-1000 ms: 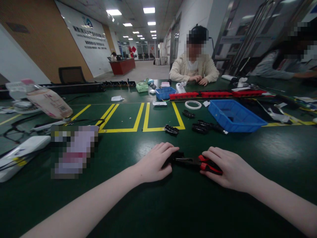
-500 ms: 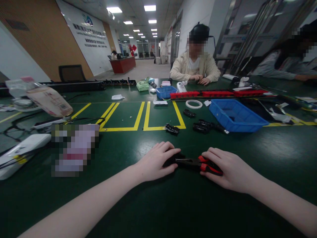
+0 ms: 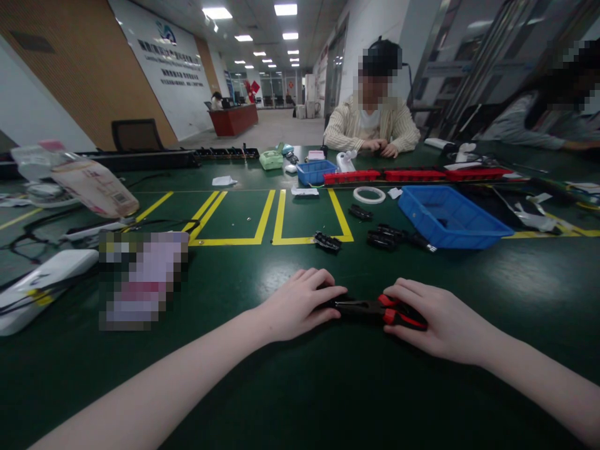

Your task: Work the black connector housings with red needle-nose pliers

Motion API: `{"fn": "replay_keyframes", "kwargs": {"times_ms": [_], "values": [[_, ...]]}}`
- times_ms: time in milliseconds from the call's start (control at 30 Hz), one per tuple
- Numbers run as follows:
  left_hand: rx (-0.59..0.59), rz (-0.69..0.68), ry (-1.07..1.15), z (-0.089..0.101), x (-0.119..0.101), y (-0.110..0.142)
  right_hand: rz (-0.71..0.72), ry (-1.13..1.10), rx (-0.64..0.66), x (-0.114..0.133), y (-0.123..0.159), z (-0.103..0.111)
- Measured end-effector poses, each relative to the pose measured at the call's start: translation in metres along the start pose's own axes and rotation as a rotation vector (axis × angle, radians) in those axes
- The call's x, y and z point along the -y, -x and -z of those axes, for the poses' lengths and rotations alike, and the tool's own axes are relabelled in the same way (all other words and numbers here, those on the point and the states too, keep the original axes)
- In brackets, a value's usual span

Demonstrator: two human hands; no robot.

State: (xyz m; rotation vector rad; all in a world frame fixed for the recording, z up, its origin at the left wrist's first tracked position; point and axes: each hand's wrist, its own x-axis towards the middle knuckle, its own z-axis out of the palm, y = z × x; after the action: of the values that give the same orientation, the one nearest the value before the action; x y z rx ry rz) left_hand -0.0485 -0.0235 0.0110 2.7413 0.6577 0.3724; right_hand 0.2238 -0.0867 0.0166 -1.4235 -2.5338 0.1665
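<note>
My right hand (image 3: 429,315) is closed round the red and black handles of a pair of long-nose pliers (image 3: 360,307), whose jaws point left. The tips of the pliers meet a small black part (image 3: 327,304) that my left hand (image 3: 304,306) grips between thumb and fingers just above the table. Most of that part is hidden under my fingers, so its shape cannot be made out. Beyond my hands lie several similar-looking black plastic pieces (image 3: 327,241), with a pair of them (image 3: 385,237) close together to the right.
A blue bin (image 3: 457,234) stands at right, a smaller blue basket (image 3: 316,173) farther back. A roll of white tape (image 3: 369,195) lies between them, before a long red strip (image 3: 412,176). At left are a bottle (image 3: 96,184), a blurred phone-like object (image 3: 147,281) and cables. A co-worker (image 3: 372,125) sits opposite.
The whole view has shifted very slightly. Both hands keep their hold on the pliers and the black part, with hardly any movement.
</note>
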Motion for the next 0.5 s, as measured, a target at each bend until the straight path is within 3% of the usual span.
{"fn": "replay_keyframes", "kwargs": {"times_ms": [300,500], "values": [[0.055,-0.025,0.024,0.003,0.002,0.0,0.139,0.131,-0.11,-0.011,0.002,-0.004],[0.036,-0.013,0.061,0.0,0.003,-0.001,0.135,0.097,-0.099,-0.011,0.001,-0.005]]}}
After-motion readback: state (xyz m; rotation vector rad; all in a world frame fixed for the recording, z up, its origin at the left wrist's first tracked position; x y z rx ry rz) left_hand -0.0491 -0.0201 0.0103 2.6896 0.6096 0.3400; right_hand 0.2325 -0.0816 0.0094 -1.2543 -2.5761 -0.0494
